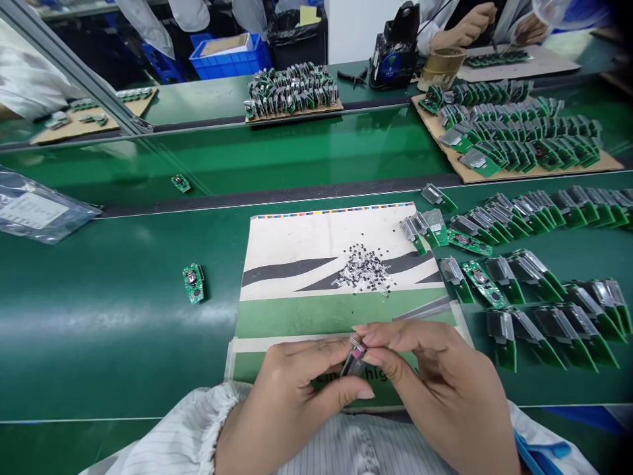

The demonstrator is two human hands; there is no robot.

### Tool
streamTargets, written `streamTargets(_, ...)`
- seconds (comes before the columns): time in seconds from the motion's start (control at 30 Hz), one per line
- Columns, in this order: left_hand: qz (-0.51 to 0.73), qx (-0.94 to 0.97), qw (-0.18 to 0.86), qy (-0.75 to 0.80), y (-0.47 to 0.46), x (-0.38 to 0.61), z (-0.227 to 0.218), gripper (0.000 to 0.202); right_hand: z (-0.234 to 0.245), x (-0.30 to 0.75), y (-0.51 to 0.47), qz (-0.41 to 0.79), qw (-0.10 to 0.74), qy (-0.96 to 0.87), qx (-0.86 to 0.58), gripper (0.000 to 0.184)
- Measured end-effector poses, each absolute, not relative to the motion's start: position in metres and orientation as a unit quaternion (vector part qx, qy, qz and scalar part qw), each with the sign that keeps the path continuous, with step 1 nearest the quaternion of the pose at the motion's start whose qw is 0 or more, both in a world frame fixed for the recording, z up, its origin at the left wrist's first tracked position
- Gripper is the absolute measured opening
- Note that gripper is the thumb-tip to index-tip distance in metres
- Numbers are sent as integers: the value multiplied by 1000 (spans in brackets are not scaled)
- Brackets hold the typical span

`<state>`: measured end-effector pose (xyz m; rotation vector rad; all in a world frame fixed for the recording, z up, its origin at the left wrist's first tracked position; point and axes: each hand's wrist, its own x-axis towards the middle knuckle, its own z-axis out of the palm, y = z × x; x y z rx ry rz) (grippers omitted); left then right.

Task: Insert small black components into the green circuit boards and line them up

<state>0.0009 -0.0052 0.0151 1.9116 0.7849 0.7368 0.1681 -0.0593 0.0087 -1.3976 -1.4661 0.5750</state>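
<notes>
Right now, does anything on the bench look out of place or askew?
One circuit board lies alone left of the printed sheet, apart from the rows of boards at right. Small loose parts form a straggling heap on the sheet, like a spill. I see no clear damage.

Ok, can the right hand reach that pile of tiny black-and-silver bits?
Probably yes: the right hand holds a small, pink-marked part, but nothing stands between it and the pile.

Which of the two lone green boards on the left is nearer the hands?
The near board, left of the printed sheet; the far board lies beyond the dark strip.
</notes>
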Motion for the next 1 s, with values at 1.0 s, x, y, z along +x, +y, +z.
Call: streamTargets(1.0,283,839,358,298,-4,2,16,22,14,174,-50,225,489,-631,-559,21)
